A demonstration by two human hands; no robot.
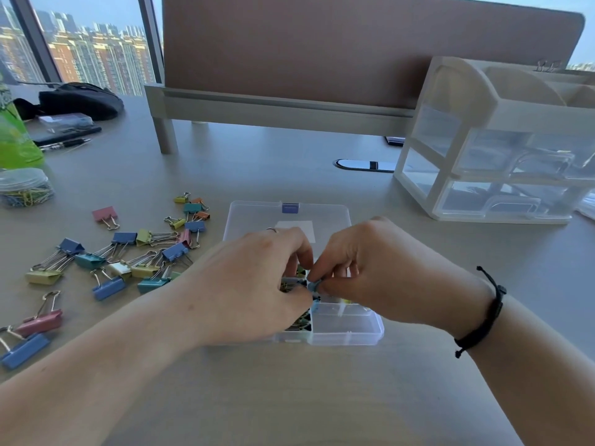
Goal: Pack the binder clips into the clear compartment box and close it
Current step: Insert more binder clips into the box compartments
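Packing underway — right hand [370,272] pinches a blue clip [314,286] over the open box [347,326]; left hand [257,284], fingers curled, grip unclear. Next — seat it, fetch more.

- the clear compartment box [346,329] lies open on the desk, its lid [257,217] folded back flat on the far side, a purple latch [290,207] at the lid's far edge.
- its near right compartments show bare; compartments near the middle hold small binder clips [297,323], partly hidden.
- a small blue clip [313,286] sits just above the box.
- loose binder clips [122,252] in blue, yellow, teal, pink and orange lie scattered left of the box, handles splayed at mixed angles.
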